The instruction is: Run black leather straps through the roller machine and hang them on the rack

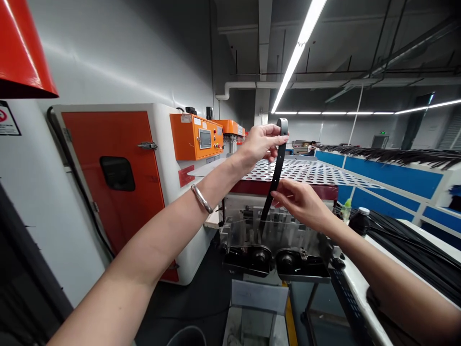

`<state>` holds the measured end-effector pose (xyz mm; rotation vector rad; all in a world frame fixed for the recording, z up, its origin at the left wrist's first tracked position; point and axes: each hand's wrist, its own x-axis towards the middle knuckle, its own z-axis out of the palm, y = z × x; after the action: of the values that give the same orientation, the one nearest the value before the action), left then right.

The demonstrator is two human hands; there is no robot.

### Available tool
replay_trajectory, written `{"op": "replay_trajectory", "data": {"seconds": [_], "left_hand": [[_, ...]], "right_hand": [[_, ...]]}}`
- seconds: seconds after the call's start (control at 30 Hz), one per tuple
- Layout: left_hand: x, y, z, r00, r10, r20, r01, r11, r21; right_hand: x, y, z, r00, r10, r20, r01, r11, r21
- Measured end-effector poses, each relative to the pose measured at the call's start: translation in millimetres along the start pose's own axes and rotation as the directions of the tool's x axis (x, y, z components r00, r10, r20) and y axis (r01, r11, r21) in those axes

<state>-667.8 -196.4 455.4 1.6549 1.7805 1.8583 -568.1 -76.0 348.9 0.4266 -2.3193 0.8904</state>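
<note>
A black belt strap (277, 172) with a row of small holes runs up from the machine (273, 240), its top end bent over. My left hand (264, 143) pinches the strap near that top end, fingers closed on it. Lower down, my right hand (297, 199) has its thumb and fingers closed on the strap's right edge. The strap's lower end goes behind the machine's clear guard, beside metal parts. Two dark rollers sit at the machine's front.
Behind the machine lies a perforated white sheet (309, 169). An orange-doored cabinet (115, 178) with a control box (197, 137) stands left. Long black straps (414, 250) and a dark bottle (360, 220) are on the right-hand table. Blue-sided racks (406, 170) hold more straps.
</note>
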Motion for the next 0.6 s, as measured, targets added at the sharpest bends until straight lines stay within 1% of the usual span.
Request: {"op": "replay_trajectory", "data": {"seconds": [0.13,0.27,0.37,0.5,0.6], "left_hand": [[-5.2,-11.2,2.8,1.000,-0.001,0.021,0.000,1.000,0.026],[-8.7,-22.1,2.4,1.000,-0.001,0.031,0.000,0.999,0.034],[-9.5,-25.1,1.0,1.000,-0.015,0.026,0.014,0.999,0.033],[-8.5,-24.1,0.2,1.000,-0.019,0.005,0.019,0.999,0.037],[-8.1,-25.5,0.8,1.000,-0.009,0.011,0.008,0.998,0.059]], "right_hand": [[-4.5,7.7,10.9,0.999,0.035,0.010,-0.036,0.999,0.034],[-7.6,12.2,16.6,0.999,0.044,0.009,-0.044,0.999,0.007],[-8.2,12.6,15.3,0.999,0.036,0.010,-0.036,0.999,-0.039],[-9.3,12.1,7.7,0.999,0.031,0.008,-0.030,0.993,-0.114],[-11.7,14.5,3.1,0.997,0.062,0.052,-0.055,0.991,-0.126]]}}
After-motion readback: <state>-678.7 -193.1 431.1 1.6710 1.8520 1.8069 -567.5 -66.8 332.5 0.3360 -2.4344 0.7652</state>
